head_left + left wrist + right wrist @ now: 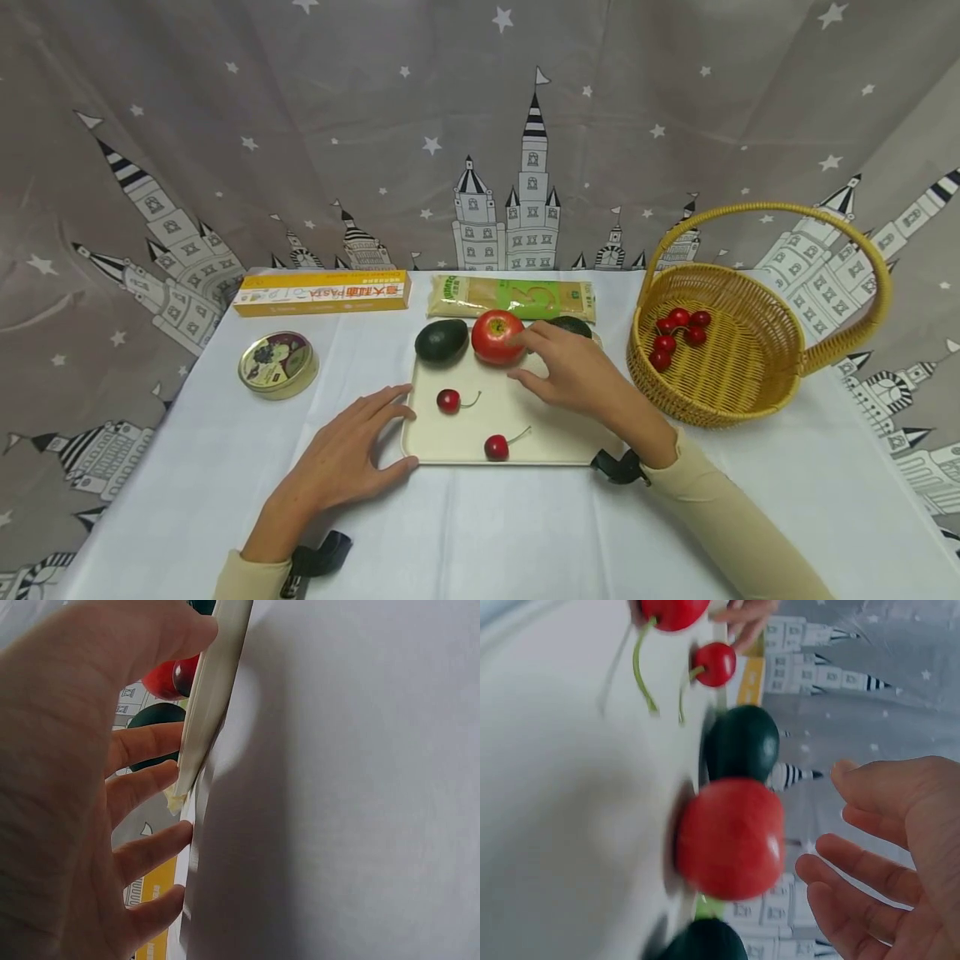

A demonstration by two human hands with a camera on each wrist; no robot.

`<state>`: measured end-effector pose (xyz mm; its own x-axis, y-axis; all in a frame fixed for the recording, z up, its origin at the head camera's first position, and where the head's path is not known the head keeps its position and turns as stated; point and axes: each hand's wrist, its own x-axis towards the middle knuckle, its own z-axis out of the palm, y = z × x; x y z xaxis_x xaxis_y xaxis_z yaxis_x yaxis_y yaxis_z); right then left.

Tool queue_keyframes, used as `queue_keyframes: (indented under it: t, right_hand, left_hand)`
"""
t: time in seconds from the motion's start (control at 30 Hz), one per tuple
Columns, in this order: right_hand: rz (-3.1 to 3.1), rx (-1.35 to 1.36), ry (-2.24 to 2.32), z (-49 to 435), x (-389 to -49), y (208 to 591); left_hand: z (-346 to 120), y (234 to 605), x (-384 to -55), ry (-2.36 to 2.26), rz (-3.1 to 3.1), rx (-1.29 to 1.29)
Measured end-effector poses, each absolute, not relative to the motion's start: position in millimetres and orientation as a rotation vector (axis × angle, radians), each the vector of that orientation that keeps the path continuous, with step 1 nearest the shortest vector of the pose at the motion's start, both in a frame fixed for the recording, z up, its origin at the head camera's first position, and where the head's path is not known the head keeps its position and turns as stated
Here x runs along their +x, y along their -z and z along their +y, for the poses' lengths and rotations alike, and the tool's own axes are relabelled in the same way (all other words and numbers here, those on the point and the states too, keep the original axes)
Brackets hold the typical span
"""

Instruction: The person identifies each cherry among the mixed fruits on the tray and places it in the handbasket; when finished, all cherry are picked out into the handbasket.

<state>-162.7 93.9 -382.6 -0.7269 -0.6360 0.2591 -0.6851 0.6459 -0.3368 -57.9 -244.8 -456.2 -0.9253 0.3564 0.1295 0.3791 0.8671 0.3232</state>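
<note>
A cream tray [555, 429] holds a red tomato [495, 340], flanked by a dark green avocado [441, 342] and a second avocado [573, 325] partly hidden by my right hand [577, 371]. Two red cherries with stems, one near the middle left [448, 401] and one by the front edge [497, 447], lie on it too. My right hand hovers over the tray beside the tomato, fingers loosely bent; the right wrist view shows a gap between them and the tomato [731, 838]. My left hand [341, 454] rests spread at the tray's left edge, thumb and some fingertips touching its rim [214, 690].
A yellow wicker basket [720, 408] with several cherries [678, 317] stands right of the tray. Behind the tray lies a noodle packet [465, 293]. A yellow and white pasta box [322, 293] and a round tin [277, 364] sit at the left, before a grey curtain [337, 100].
</note>
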Motion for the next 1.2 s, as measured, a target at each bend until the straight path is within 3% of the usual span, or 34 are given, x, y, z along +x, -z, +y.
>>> queue_keyframes:
  t: [0.53,1.2]
  right_hand:
    - [-2.892,1.299,-0.614,38.1,-146.6,399.1]
    - [-2.871,1.434,-0.466,23.6,-132.8,421.1]
  left_hand:
    - [-245.8,455.5,-58.4,0.534,-2.982,-0.585]
    - [-246.9,456.0,-58.7,0.534,-2.948,-0.619]
